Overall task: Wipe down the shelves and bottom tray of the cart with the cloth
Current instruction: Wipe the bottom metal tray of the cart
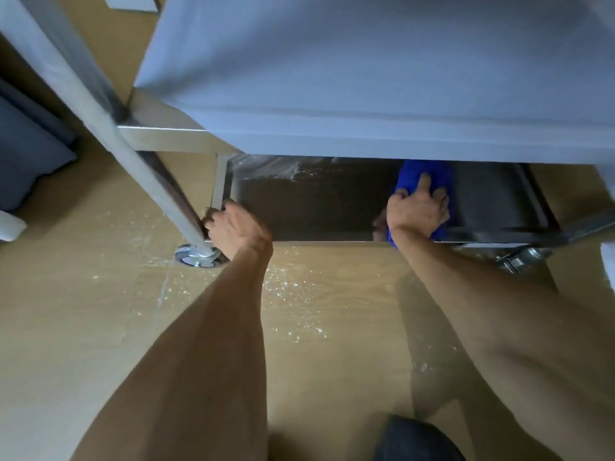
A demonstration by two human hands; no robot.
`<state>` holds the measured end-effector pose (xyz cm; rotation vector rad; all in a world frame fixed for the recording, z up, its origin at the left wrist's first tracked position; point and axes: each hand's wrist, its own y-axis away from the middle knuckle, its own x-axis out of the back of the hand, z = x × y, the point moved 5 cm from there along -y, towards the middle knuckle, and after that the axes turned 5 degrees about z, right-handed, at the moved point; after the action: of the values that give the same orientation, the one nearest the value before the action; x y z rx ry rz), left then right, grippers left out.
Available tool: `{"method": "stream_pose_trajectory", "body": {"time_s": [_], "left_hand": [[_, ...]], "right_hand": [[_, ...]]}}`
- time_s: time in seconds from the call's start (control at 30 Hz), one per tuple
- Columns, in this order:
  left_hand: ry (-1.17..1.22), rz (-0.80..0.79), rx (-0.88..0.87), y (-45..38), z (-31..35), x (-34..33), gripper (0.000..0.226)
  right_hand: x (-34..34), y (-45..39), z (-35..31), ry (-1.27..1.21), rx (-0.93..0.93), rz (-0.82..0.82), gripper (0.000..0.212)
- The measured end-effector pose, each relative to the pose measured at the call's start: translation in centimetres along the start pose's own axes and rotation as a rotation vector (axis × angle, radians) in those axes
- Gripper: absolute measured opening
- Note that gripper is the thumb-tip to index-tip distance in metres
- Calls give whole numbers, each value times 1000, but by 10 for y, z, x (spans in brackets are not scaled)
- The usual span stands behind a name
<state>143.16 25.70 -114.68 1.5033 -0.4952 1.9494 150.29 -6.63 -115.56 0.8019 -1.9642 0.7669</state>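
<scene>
I look down past a steel cart whose upper shelf (366,78) fills the top of the view. Below it lies the shiny bottom tray (316,207), partly hidden by the shelf. My right hand (417,207) presses a blue cloth (429,176) onto the tray near its front right, fingers spread over the cloth and pointing inward. My left hand (233,224) grips the tray's front left corner beside the cart leg (109,134), fingers curled over the rim.
A caster wheel (198,256) sits under the left front leg and another (519,257) under the right. The wooden floor (100,327) shows bright specks. A dark grey object (30,154) lies at the left. A dark knee (416,440) shows at the bottom.
</scene>
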Motion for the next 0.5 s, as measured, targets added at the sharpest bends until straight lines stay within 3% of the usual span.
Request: {"method": "stream_pose_trajectory", "body": {"time_s": [0.17, 0.33, 0.4, 0.5], "left_hand": [[45, 58, 13, -8, -6, 14, 40], [71, 40, -43, -12, -13, 16, 43], [106, 36, -46, -13, -15, 21, 36], [282, 60, -89, 2, -21, 28, 28]], "right_hand": [[-29, 44, -75, 3, 278, -127, 59], [-58, 133, -192, -181, 716, -293, 55], [-65, 154, -212, -207, 789, -392, 53], [-58, 153, -207, -237, 775, -353, 48]]}}
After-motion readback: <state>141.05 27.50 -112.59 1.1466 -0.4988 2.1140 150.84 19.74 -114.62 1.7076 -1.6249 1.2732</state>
